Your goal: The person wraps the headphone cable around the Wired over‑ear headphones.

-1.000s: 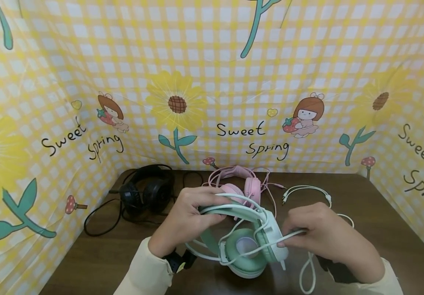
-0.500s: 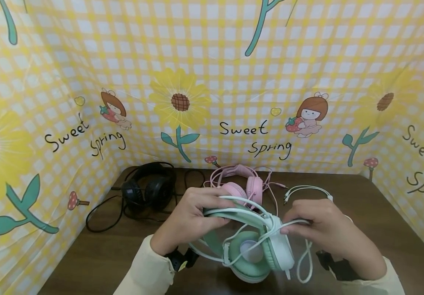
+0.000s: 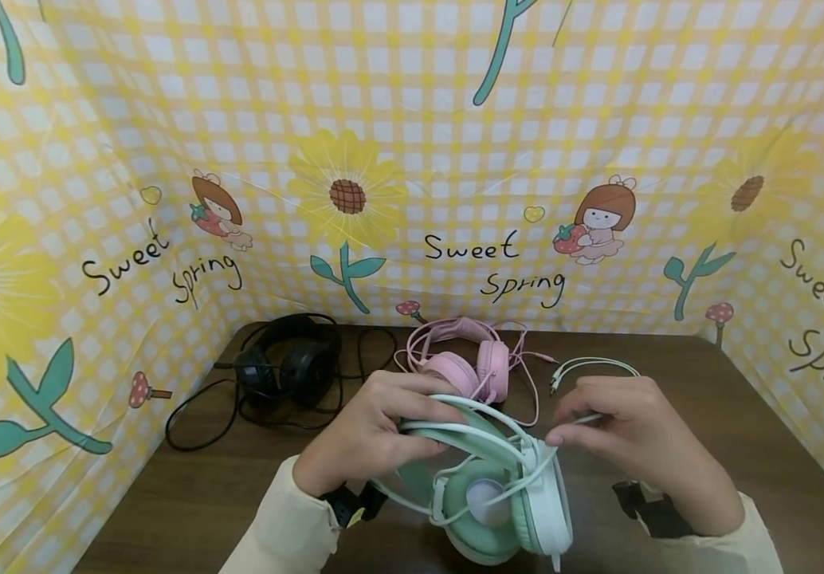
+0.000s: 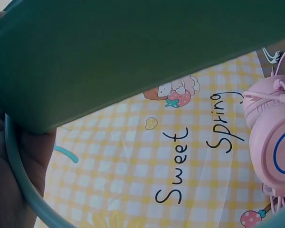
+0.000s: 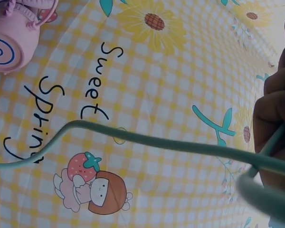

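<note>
Holding mint-green over-ear headphones (image 3: 480,474) by the headband (image 3: 484,426) in the clamped left hand (image 3: 369,430), at six o'clock from pink over-ear headphones (image 3: 453,368); pinching the cable (image 5: 156,141) with the right hand (image 3: 630,426) at two o'clock. Probably winding: best to lay turns snugly, without tugging.

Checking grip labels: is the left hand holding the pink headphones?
No: the left hand grips the green headphones, with the pink headphones behind.
</note>
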A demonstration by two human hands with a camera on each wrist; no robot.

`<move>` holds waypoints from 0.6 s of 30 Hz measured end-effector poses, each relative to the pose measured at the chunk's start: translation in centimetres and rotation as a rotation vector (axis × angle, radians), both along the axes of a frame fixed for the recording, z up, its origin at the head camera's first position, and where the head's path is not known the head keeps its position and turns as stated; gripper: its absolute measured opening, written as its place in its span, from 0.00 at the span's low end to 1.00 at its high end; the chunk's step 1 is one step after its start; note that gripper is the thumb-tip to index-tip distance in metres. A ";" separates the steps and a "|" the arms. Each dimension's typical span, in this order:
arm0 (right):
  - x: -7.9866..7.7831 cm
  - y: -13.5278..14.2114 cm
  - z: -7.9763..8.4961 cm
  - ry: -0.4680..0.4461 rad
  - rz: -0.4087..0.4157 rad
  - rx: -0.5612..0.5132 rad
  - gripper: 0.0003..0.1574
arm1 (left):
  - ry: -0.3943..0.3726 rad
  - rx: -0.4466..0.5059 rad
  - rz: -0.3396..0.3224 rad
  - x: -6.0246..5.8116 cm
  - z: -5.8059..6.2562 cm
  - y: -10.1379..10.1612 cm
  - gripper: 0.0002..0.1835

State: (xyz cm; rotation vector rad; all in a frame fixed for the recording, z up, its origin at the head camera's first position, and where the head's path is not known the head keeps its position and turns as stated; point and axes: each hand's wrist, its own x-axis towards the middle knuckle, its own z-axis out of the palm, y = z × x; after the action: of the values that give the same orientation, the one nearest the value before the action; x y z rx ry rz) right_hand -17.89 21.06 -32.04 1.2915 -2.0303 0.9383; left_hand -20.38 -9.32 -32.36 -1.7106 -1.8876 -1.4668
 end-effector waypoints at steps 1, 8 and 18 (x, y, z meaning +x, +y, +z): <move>0.0 0.0 0.0 0.002 0.006 -0.003 0.08 | 0.012 -0.003 -0.006 0.0 0.0 0.1 0.11; -0.1 -0.3 0.2 0.063 -0.005 -0.022 0.16 | 0.004 0.016 -0.083 0.2 0.1 0.1 0.12; -0.9 -1.0 1.0 0.219 0.074 -0.030 0.25 | -0.027 0.056 -0.144 0.1 0.4 -0.4 0.12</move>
State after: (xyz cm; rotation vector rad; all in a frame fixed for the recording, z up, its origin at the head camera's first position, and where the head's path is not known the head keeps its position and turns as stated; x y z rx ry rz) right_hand -18.78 20.10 -31.08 1.3966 -1.8055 0.8176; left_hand -20.30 -9.71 -31.96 -1.8433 -1.7518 -1.5860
